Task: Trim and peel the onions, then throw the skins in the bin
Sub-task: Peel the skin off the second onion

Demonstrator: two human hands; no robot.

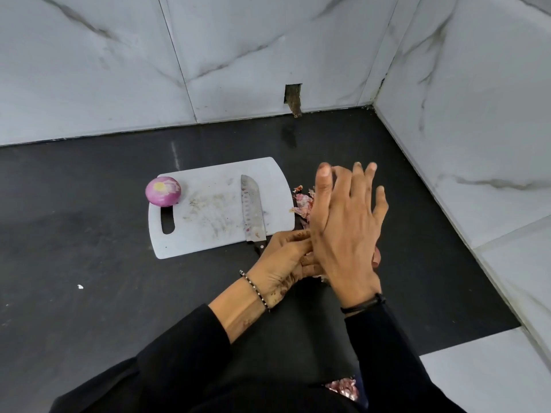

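Black sleeves (185,368) fill the lower frame. Above them the right hand (343,234), fingers straight and spread, overlaps the left hand (283,260). The left hand's fingers curl, though on what I cannot tell. Papery pink onion skins (302,204) lie just beyond on the black worktop (89,248), nearest the right hand. The peeled purple onion (163,191) sits at centre left on the white plastic cutting board (208,180). No bin shows.
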